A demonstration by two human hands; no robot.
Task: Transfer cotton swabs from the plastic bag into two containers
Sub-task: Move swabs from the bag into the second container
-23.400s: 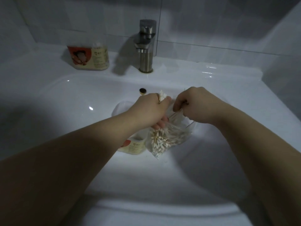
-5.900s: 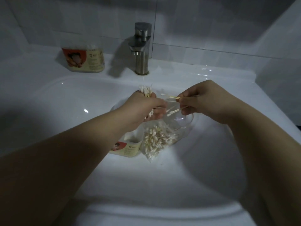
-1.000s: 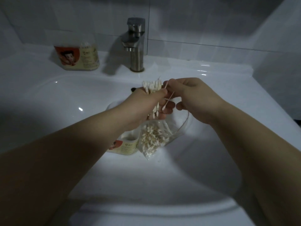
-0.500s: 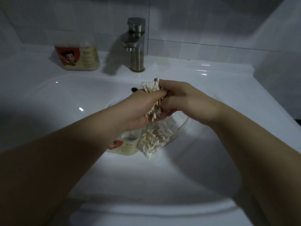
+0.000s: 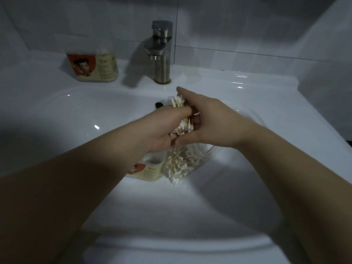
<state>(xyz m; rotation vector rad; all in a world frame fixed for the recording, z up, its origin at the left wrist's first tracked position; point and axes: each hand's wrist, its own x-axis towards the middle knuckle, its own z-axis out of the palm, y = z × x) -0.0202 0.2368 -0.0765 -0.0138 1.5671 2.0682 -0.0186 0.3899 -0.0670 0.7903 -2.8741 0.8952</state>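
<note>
A labelled container (image 5: 93,67) stands on the ledge (image 5: 38,77) at left; a second container (image 5: 147,169) sits in the basin (image 5: 76,119) just beside the plastic bag (image 5: 181,164), within easy reach. Above them the left hand (image 5: 163,128) curls round a bundle of cotton swabs (image 5: 182,119), while the right hand (image 5: 215,122) presses fairly straight fingers against it, likely evening the ends for loading.

the left hand (image 5: 162,128) and right hand (image 5: 215,122) cover the middle of the swabs (image 5: 178,101); whether the right hand grips them cannot be told. the bag (image 5: 181,162) mouth lies hidden beneath both hands. the left arm (image 5: 85,174) hides part of the near container (image 5: 150,171) and, like the right arm (image 5: 285,168), runs off the frame's edge. label print on the far container (image 5: 95,67) is too small to read.
</note>
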